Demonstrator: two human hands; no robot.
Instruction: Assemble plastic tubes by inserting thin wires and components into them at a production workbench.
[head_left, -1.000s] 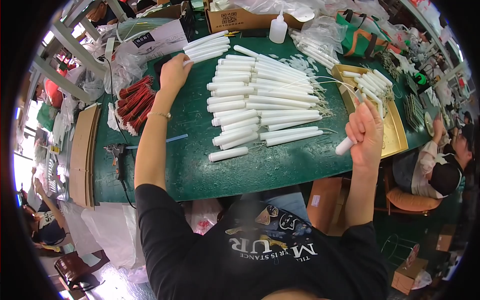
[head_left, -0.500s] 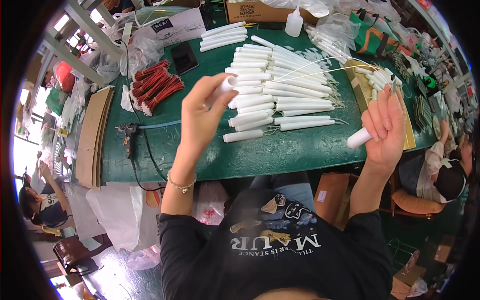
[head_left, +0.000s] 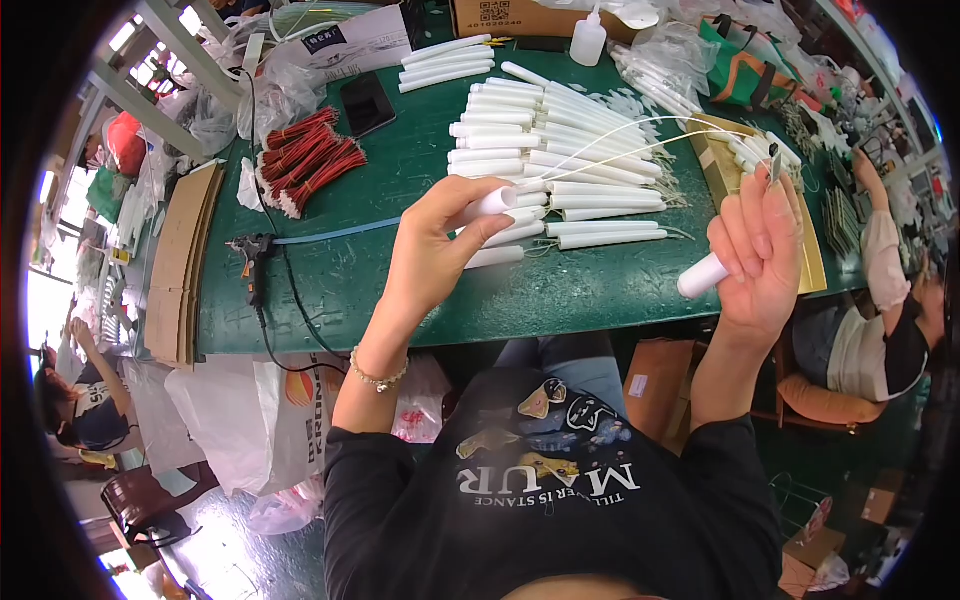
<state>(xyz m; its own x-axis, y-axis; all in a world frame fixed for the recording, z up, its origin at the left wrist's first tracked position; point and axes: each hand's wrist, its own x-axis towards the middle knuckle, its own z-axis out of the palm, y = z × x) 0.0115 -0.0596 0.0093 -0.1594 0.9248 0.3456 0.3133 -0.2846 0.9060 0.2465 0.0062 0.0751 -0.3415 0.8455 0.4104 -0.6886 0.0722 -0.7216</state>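
My left hand (head_left: 440,235) is closed around a short white tube (head_left: 492,203), its open end turned toward me, over the near side of the pile. My right hand (head_left: 757,245) wraps round another white tube (head_left: 703,276), whose rounded end sticks out below the fingers. A small narrow metallic piece (head_left: 775,163) stands up at that hand's fingertips; its kind is unclear. Two thin white wires (head_left: 640,122) arc between the area by my left hand and that of my right. Beneath and beyond lie rows of white tubes (head_left: 600,200) on the green table (head_left: 400,310), several with thin wires trailing.
A glue gun (head_left: 258,262) with a black cord lies at left, near bundles of red wires (head_left: 310,160) and a dark phone-like slab (head_left: 368,104). A white squeeze bottle (head_left: 586,42) stands at the back. Cardboard sheets (head_left: 185,270) lean at the left edge. Other people sit on both sides.
My left hand has moved right and slightly down with its tube, now nearer the pile. My right hand has shifted slightly left, still holding its tube. The person at right has raised an arm.
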